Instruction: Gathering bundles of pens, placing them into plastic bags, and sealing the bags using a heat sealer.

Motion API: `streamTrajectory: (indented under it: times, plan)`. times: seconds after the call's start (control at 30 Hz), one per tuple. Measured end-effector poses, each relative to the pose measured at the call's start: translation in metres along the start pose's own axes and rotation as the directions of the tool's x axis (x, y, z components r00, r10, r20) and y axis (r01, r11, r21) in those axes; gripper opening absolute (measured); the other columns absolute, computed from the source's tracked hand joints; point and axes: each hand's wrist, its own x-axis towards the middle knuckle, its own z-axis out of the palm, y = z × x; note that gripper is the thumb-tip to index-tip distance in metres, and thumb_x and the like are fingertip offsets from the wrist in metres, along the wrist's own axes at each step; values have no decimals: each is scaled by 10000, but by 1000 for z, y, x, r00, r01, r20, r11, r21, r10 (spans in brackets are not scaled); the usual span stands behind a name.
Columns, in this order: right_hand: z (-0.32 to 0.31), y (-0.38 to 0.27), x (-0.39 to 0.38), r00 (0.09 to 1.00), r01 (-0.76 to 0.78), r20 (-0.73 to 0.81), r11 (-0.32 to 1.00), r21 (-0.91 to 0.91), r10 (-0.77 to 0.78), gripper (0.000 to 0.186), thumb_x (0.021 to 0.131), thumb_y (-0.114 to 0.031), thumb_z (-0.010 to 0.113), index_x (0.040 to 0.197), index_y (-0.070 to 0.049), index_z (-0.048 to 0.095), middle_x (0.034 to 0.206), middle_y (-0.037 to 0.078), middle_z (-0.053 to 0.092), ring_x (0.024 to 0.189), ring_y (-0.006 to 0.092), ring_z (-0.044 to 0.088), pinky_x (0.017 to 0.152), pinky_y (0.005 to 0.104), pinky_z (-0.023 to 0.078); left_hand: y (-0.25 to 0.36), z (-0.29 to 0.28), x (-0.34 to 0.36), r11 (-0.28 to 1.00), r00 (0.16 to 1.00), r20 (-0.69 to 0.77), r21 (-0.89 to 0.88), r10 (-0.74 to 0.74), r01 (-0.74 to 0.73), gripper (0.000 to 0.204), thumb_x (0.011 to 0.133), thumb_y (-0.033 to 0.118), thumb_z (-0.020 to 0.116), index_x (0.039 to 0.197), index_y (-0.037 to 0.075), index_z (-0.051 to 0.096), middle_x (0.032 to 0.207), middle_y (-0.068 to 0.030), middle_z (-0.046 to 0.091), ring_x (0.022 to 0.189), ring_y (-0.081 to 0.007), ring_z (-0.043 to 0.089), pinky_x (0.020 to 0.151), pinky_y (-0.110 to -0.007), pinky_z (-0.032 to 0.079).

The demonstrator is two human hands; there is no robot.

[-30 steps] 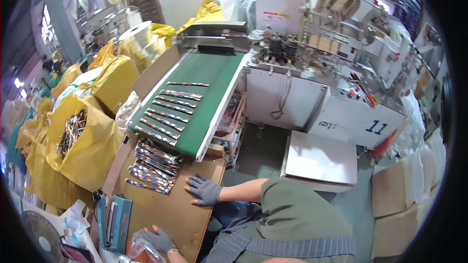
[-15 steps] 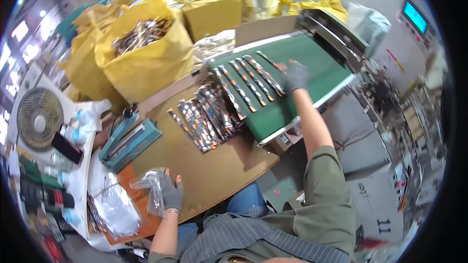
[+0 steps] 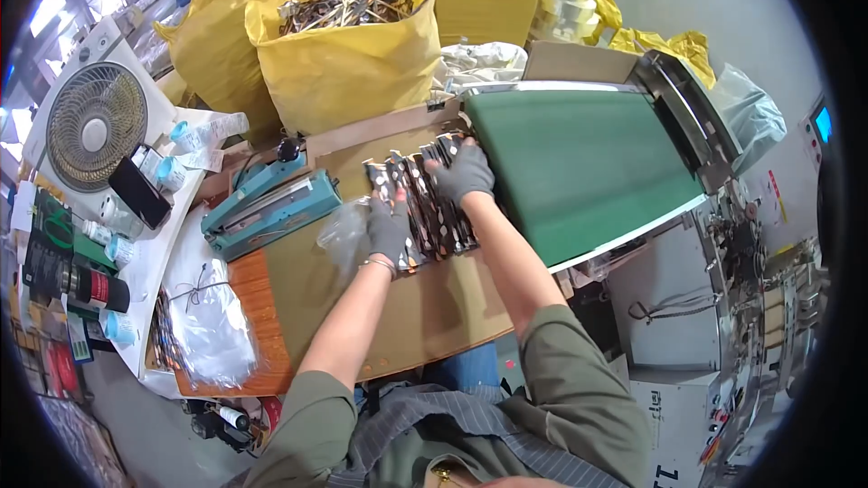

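A row of slim, dark patterned packets (image 3: 421, 212) with orange and white marks lies side by side on the brown board. My left hand (image 3: 389, 228), in a grey fingerless glove, rests on the near left part of the row with its fingers over the packets. A crumpled clear plastic bag (image 3: 342, 233) sticks out beside that hand, apparently caught in it; the grip itself is hidden. Across the far right part of the row, my gloved right hand (image 3: 466, 173) curls round the packets, thumb to the left and fingertips at their far ends.
The green conveyor belt (image 3: 579, 172) adjoins the board on the right. A teal heat sealer (image 3: 271, 217) stands to the left, near a stack of clear bags (image 3: 212, 325). Beyond the board is a yellow sack (image 3: 348, 68) full of thin packets. A fan (image 3: 97, 126) stands far left.
My right hand has come left from the belt to the row, and the packets on the belt are gone from it. My left hand has moved right and forward onto the row, with the bag.
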Motion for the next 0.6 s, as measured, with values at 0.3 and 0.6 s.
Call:
streamTrajectory:
  times: [0.3,0.6]
  plan:
    - [42,-10,-17,943,59,302,964,258,-138,733,650,-603,698,960,55,602,928,213,658,828,308,639,763,381,491,-1,-12,5,867,972,186,-450,-143,213,655,828,501,616,1170,-52,529,1049,-177,622,968,-260,584,843,-334,440]
    - [73,-7,-76,735,-476,542,260,840,-408,358,835,-303,647,1080,-47,598,948,47,643,834,112,610,745,259,501,13,-88,-30,947,959,235,-241,-155,213,607,697,431,777,1097,-1,627,957,-93,664,882,-174,614,804,-285,472]
